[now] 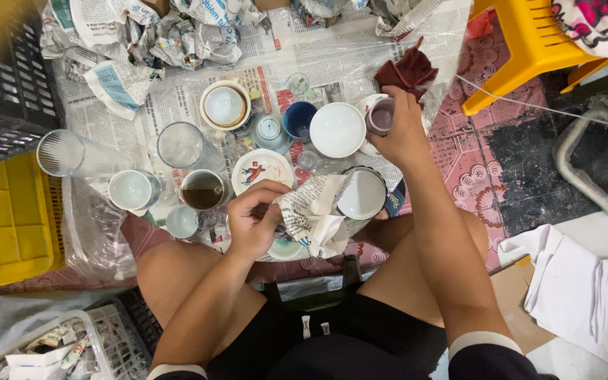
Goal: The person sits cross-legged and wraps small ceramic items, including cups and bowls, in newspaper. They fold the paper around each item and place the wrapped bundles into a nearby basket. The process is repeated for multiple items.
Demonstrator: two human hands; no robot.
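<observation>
- Our left hand [251, 222] is clenched on a sheet of newspaper [312, 211] wrapped over a dish at 6 o'clock on the floor.
- Our right hand [401, 130] grips a small purple-tinted cup [381, 116] at 1 o'clock, beside a white bowl [337, 129].
- A maroon cloth [407, 70] lies just beyond it.

Light is bright, even and soft, falling from above. Shadows are faint: a weak one lies under the knees and beneath the left hand [251, 222]. White bowls [337, 129] on the far newspaper [360, 56] are close to blown out, and the glasses [179, 145] at left carry small glints. The centre is sharp; printed lines stay crisp. The top left corner is a blurred dark-yellow smear. The wide lens bends things at the edges, so the yellow crate [8, 218] and far-right pipe [585, 176] curve outward.
</observation>
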